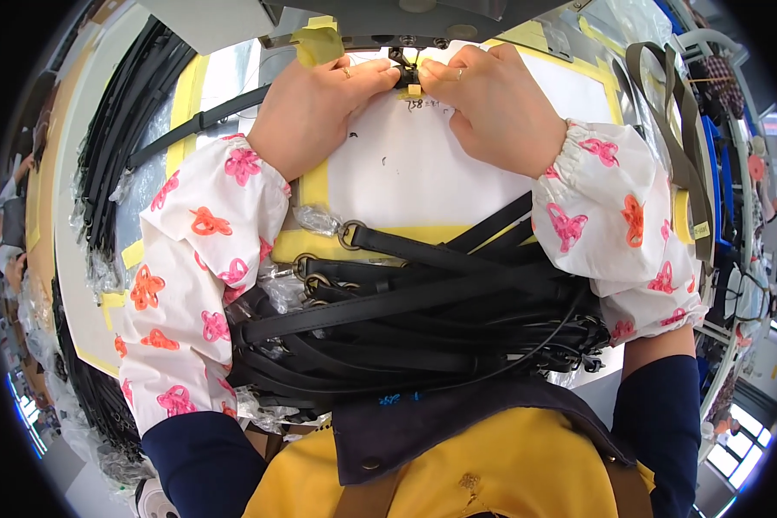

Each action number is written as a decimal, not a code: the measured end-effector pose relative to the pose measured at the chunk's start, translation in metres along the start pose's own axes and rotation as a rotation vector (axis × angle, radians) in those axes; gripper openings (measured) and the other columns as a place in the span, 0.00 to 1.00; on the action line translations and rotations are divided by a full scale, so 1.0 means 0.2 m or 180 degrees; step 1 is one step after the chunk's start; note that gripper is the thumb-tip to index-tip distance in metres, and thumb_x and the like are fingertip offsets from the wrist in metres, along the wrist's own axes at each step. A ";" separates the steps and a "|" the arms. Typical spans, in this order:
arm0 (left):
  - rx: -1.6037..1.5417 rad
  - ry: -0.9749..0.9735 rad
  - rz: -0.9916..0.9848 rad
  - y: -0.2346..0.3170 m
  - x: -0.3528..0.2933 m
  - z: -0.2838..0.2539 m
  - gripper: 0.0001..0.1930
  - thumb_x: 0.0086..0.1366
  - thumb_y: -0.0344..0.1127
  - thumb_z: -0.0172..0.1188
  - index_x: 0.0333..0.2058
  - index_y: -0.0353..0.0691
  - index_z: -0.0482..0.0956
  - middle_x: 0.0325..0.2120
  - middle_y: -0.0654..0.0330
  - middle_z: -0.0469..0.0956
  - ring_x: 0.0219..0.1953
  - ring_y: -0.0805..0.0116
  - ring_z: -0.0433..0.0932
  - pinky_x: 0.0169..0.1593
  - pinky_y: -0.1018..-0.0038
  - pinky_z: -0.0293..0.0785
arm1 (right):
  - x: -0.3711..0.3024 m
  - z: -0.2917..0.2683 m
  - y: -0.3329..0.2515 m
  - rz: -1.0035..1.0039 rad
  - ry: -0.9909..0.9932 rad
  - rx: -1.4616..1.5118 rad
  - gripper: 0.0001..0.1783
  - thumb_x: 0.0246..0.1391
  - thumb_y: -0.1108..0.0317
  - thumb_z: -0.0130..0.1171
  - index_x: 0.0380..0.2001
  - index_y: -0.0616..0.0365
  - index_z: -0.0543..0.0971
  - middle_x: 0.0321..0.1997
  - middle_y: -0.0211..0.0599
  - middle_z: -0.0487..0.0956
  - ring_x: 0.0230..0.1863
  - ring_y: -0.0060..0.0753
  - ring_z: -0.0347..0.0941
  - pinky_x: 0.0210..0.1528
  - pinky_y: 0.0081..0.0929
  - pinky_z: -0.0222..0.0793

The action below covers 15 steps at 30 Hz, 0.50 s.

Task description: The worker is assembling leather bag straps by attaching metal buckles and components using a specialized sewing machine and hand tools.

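Observation:
My left hand (315,108) and my right hand (492,104) meet at the top middle, fingertips pinched on a small black strap end (405,76) under the head of a sewing machine (388,22). They rest on a white work plate (406,164) edged with yellow tape. Both forearms wear white sleeve covers with pink and orange flowers. A pile of black leather straps (406,319) with brass rings lies across my lap, between my arms.
More black straps (121,129) lie in a long bundle along the left side of the table. Olive webbing straps (678,129) hang at the right. A yellow tape wad (318,41) sticks to the machine. Clear plastic wrappers (315,220) sit among the straps.

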<state>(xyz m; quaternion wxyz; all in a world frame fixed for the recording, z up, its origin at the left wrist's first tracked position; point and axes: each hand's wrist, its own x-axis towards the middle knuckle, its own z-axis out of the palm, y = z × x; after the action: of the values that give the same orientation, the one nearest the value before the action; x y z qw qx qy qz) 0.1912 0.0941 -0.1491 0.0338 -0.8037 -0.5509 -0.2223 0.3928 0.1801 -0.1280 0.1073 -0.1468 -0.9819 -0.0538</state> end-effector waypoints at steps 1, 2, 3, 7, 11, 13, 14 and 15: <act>-0.0043 0.0036 0.0059 0.00 0.00 0.00 0.14 0.57 0.25 0.52 0.42 0.44 0.76 0.40 0.61 0.77 0.42 0.60 0.75 0.38 0.70 0.75 | 0.00 -0.01 -0.01 -0.0004 0.0005 0.0001 0.20 0.31 0.80 0.51 0.35 0.58 0.75 0.29 0.29 0.74 0.38 0.32 0.70 0.35 0.32 0.62; -0.0039 0.0036 0.0057 0.01 -0.01 -0.01 0.14 0.57 0.25 0.52 0.42 0.44 0.76 0.40 0.61 0.77 0.42 0.60 0.75 0.38 0.70 0.75 | 0.01 -0.02 -0.01 0.0079 -0.0111 0.0027 0.20 0.31 0.80 0.51 0.35 0.58 0.75 0.29 0.29 0.75 0.38 0.32 0.70 0.35 0.32 0.61; 0.0056 -0.0017 0.0028 0.01 -0.01 -0.01 0.14 0.57 0.25 0.52 0.42 0.43 0.76 0.40 0.61 0.77 0.42 0.60 0.75 0.38 0.70 0.75 | 0.01 -0.03 -0.01 0.0162 -0.0228 0.0052 0.20 0.31 0.80 0.51 0.35 0.58 0.75 0.30 0.28 0.75 0.38 0.31 0.69 0.36 0.32 0.61; 0.0089 -0.0055 -0.0032 0.01 -0.01 -0.01 0.14 0.56 0.25 0.52 0.42 0.43 0.76 0.40 0.62 0.77 0.42 0.60 0.75 0.38 0.71 0.75 | 0.01 -0.02 -0.01 0.0104 -0.0177 0.0043 0.20 0.31 0.80 0.51 0.35 0.58 0.75 0.29 0.28 0.74 0.37 0.31 0.69 0.36 0.32 0.61; 0.0091 -0.0004 -0.0003 0.01 0.00 -0.01 0.14 0.56 0.24 0.53 0.41 0.43 0.76 0.40 0.63 0.78 0.40 0.61 0.75 0.37 0.71 0.75 | 0.00 -0.02 -0.01 0.0091 -0.0105 0.0040 0.21 0.32 0.80 0.51 0.36 0.58 0.75 0.28 0.27 0.75 0.38 0.29 0.69 0.37 0.31 0.59; 0.0040 -0.0009 0.0110 0.02 0.00 -0.02 0.13 0.56 0.24 0.53 0.40 0.42 0.76 0.39 0.63 0.78 0.38 0.62 0.75 0.36 0.71 0.75 | 0.00 -0.02 -0.02 0.0102 -0.0076 0.0079 0.21 0.32 0.80 0.51 0.37 0.58 0.75 0.28 0.27 0.74 0.37 0.29 0.68 0.37 0.30 0.59; 0.0042 -0.0011 0.0103 0.02 -0.01 -0.02 0.13 0.56 0.24 0.53 0.40 0.42 0.76 0.39 0.63 0.78 0.38 0.62 0.75 0.36 0.71 0.75 | 0.00 -0.04 -0.04 0.0169 -0.0174 -0.0043 0.21 0.32 0.80 0.51 0.37 0.58 0.76 0.27 0.26 0.75 0.37 0.29 0.68 0.37 0.30 0.59; 0.0103 -0.0004 0.0114 0.01 -0.01 -0.02 0.13 0.55 0.24 0.53 0.40 0.41 0.76 0.39 0.63 0.78 0.38 0.62 0.75 0.36 0.72 0.74 | 0.01 -0.05 -0.05 0.0235 -0.0271 -0.0164 0.22 0.32 0.80 0.51 0.37 0.58 0.76 0.27 0.26 0.75 0.36 0.29 0.68 0.37 0.29 0.58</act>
<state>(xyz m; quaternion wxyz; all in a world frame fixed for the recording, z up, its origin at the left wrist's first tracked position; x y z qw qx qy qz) 0.1919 0.0905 -0.1460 0.0505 -0.8129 -0.5400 -0.2121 0.3905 0.1704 -0.1191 0.0635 -0.1879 -0.9777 -0.0687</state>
